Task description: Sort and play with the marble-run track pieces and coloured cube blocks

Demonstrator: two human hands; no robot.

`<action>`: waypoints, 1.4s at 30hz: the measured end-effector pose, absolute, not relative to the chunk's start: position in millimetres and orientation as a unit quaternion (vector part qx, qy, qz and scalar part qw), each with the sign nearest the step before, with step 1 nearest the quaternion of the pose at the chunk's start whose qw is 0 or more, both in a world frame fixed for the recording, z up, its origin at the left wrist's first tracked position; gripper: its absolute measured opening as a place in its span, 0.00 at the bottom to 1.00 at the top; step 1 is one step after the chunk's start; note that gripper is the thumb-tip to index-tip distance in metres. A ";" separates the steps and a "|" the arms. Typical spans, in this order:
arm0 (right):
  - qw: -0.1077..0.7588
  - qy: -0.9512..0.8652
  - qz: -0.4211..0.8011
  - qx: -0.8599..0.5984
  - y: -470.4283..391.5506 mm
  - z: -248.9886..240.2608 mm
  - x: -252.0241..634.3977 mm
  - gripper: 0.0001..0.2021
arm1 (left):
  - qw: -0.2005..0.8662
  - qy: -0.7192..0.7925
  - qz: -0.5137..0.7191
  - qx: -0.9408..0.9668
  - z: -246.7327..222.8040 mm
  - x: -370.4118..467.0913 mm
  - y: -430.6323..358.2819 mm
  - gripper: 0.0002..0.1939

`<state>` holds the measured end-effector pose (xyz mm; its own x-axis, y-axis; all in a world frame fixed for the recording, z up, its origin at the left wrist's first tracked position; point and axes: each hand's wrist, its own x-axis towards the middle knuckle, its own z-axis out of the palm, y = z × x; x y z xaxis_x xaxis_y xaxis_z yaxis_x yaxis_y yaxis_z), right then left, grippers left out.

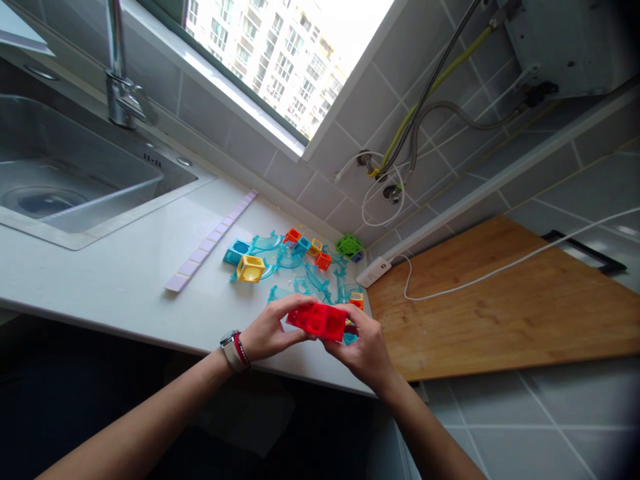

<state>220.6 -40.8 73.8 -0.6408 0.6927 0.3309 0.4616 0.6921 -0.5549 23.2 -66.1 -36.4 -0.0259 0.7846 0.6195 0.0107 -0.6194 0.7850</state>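
Observation:
A red block piece (320, 321), made of joined cubes with round hollows, is held above the counter's front edge. My left hand (273, 330), with a watch and red band at the wrist, pinches its left end between thumb and fingers. My right hand (363, 343) grips its right end. Behind the hands lie clear blue track pieces (307, 280). A yellow cube (251, 269) and a blue cube (237, 251) sit at the pile's left. Small red, blue and orange cubes (323, 261) stand at its back, near a green round piece (349, 245).
A pale strip (210, 245) lies across the white counter (130, 287). The sink (90, 227) and faucet (119, 100) are at the left. On the right are a white power strip (374, 272), its cable and a wooden board (490, 307). Hoses hang on the tiled wall.

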 end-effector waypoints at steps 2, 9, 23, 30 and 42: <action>0.268 -0.882 0.209 -0.325 -41.0 74.9 219.8 0.18 | 0.299 0.314 0.645 0.629 -35.7 23.3 -66.1 0.24; 0.270 -0.887 0.199 -0.318 -40.0 76.4 216.9 0.18 | 0.284 0.309 0.658 0.625 -35.6 23.6 -65.2 0.24; 0.368 -0.862 0.226 -0.265 -40.6 35.1 233.4 0.29 | 0.442 0.288 0.592 0.609 -40.1 24.0 -67.2 0.31; 0.403 -0.810 0.327 -0.272 -40.3 13.3 240.4 0.30 | 0.396 0.367 0.523 0.660 -39.8 30.4 -67.5 0.26; 0.511 -0.698 0.441 -0.238 -51.8 -49.0 217.7 0.09 | 0.224 0.528 0.569 0.589 72.0 -46.3 -5.5 0.20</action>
<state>217.7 -51.8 -49.0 -0.3649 0.7831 0.5035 -0.1183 0.4974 -0.8594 -46.3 -5.5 72.0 -0.2067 0.8771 0.4336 0.3669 -0.3414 0.8654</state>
